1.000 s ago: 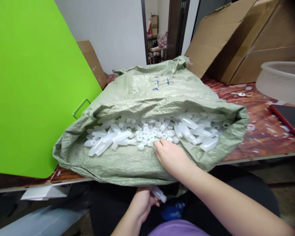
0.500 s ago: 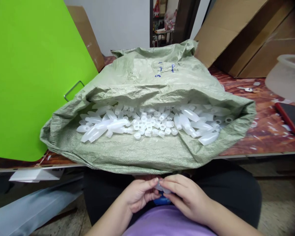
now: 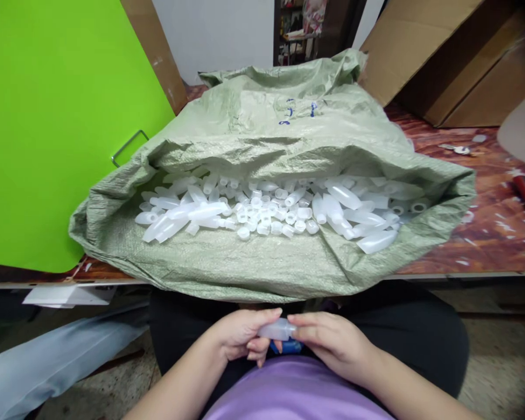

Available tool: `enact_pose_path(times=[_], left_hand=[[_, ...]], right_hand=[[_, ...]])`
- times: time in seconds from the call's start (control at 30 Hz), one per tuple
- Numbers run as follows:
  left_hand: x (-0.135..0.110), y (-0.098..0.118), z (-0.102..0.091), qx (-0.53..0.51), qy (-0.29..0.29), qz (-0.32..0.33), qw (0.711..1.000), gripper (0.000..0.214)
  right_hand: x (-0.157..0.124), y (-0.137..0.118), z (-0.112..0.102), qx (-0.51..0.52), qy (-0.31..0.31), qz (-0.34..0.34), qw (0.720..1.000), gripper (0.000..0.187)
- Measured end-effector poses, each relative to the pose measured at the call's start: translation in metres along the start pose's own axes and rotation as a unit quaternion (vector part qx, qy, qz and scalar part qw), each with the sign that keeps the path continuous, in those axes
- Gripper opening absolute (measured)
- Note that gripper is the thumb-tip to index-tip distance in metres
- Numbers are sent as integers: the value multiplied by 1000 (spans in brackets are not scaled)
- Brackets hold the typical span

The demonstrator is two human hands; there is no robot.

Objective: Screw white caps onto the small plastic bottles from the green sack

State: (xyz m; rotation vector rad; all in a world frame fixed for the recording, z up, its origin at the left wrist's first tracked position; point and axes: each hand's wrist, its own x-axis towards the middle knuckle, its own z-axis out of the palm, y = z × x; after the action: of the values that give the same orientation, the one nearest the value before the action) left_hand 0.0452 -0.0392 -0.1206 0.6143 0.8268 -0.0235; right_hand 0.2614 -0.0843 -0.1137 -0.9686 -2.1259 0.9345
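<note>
Brown-and-red wood-pattern tabletop (image 3: 503, 230) under everything, white scraps scattered on its right side. Flat bright-green panel (image 3: 65, 134) stands on the left, wire handle (image 3: 129, 147) at its right edge. Pale-green woven plastic sack (image 3: 254, 265) lies mid-tabletop, mouth gaping toward the person, near lip over the edge, blue marks on top. Open brown cardboard box (image 3: 420, 49) behind it, right. Frosted plastic tub (image 3: 522, 131) at the right, cut by the frame.

Hands are together over the lap, just below the sack lip. Left hand (image 3: 240, 333): grip narrow, thumb and fingers wrapped on a translucent white tapered plastic tube (image 3: 273, 329). Right hand (image 3: 335, 343): grip narrow too, fingertips closed on the tube's right end; can't tell if they also pinch a separate piece there. Tube lies roughly level between the hands.

Loose white tapered tubes (image 3: 378, 240) heap left and right in the sack, short white plastic rings (image 3: 262, 216) piled between. Silver keys (image 3: 460, 150) on tabletop, right of sack
</note>
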Motion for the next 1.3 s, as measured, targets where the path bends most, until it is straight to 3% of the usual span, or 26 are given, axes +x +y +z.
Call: enact_pose_path(times=[0.1, 0.17, 0.23, 0.3, 0.37, 0.43, 0.57, 0.7, 0.83, 0.93, 1.1, 1.17, 1.3], left_hand=[[0, 0, 1, 14, 46, 14, 999, 54], [0, -1, 5, 49, 76, 41, 995, 54], [0, 0, 9, 87, 103, 64, 989, 54], [0, 1, 12, 119, 139, 82, 980, 53], [1, 2, 13, 133, 171, 98, 971, 51], [2, 2, 13, 132, 183, 106, 968, 49], [4, 1, 12, 144, 177, 101, 968, 50], [7, -2, 11, 131, 196, 98, 967, 47], [8, -4, 10, 121, 192, 99, 969, 47], [11, -7, 10, 97, 206, 87, 970, 49], [17, -20, 9, 17, 216, 69, 974, 47], [18, -24, 8, -6, 209, 76, 975, 46], [18, -25, 7, -37, 172, 48, 983, 46]], right_hand=[[5, 3, 12, 105, 20, 177, 978, 26], [7, 4, 19, 157, 0, 296, 942, 40], [7, 5, 22, 159, -39, 358, 919, 60], [5, 7, 21, 84, -44, 336, 937, 64], [1, 10, 18, -4, -10, 260, 966, 50], [-2, 12, 17, -15, 4, 213, 977, 45], [-3, 16, 23, 87, -41, 304, 948, 55], [0, 16, 27, 27, -7, 239, 971, 45], [3, 18, 29, 56, -45, 288, 955, 59], [4, 19, 29, 2, -34, 227, 973, 42], [9, 16, 30, 110, -113, 276, 948, 47], [9, 16, 29, 26, -91, 244, 965, 42], [7, 20, 27, -191, -27, 87, 977, 32]])
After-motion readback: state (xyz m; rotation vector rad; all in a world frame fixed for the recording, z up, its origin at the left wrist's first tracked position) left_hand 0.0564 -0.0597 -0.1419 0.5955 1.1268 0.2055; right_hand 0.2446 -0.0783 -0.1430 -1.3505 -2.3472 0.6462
